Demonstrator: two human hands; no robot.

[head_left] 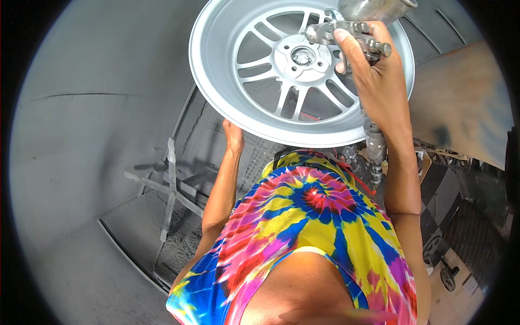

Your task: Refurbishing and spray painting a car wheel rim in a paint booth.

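Note:
A silver car wheel rim (379, 132) is held up in front of me, with its spokes and centre hub facing me. My right hand (374, 67) is closed around a paint-spattered spray gun (325, 33), its nozzle end pointing left over the spokes. On top of the gun sits a metal paint cup (374, 8), cut off by the upper edge. An air fitting (375, 146) hangs below the gun's handle. My left hand (233, 132) reaches to the lower left of the wheel. The rim hides its fingers, so I cannot see what they grip.
Grey overspray-covered walls (92, 135) stand on the left. A taped cross-shaped frame (172, 189) is low beside my left arm. A brown panel (460, 103) leans at the right, with a red hose (357, 181) near my waist and cluttered cardboard (455, 292) at the lower right.

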